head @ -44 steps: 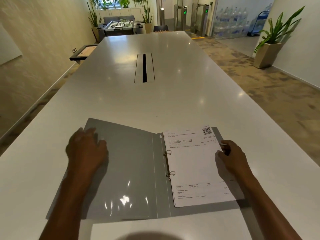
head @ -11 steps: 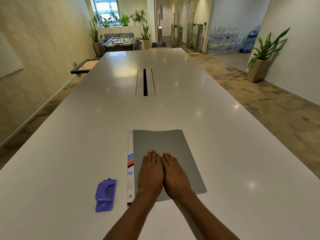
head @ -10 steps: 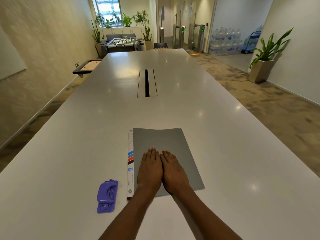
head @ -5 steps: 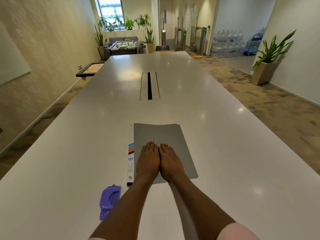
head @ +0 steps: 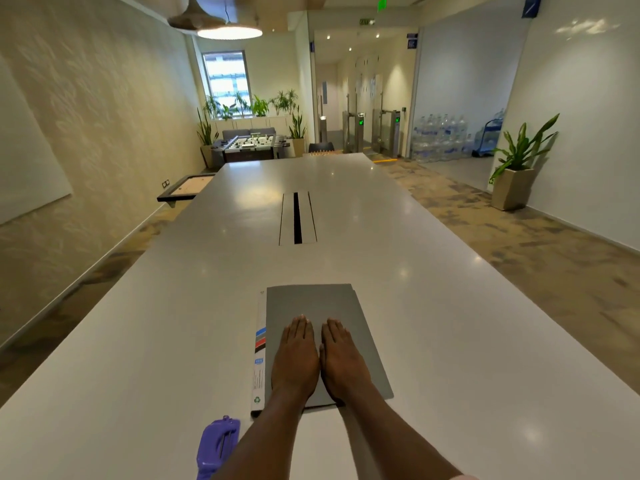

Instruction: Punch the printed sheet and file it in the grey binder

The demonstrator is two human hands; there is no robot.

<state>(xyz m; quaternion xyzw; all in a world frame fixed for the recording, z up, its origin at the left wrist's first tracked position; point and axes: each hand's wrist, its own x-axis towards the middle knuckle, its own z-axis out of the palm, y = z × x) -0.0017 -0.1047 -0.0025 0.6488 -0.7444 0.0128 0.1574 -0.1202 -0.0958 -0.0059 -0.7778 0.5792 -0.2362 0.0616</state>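
The grey binder (head: 313, 303) lies closed and flat on the white table (head: 450, 323) in front of me, its white spine label (head: 259, 351) with coloured stripes along the left edge. My left hand (head: 295, 358) and my right hand (head: 341, 358) rest palm down side by side on its cover, fingers straight and together, holding nothing. The printed sheet is hidden inside the closed binder. A purple hole punch (head: 218, 445) lies on the table near my left forearm.
A cable slot (head: 297, 221) runs down the middle of the table. A potted plant (head: 516, 174) stands by the right wall; a foosball table (head: 251, 145) is beyond the far end. A framed board (head: 185, 188) sits off the left edge.
The binder was open with the sheet on its rings; now it is closed under both flat hands. Over the last second my view tilted up and the hands stayed in place.
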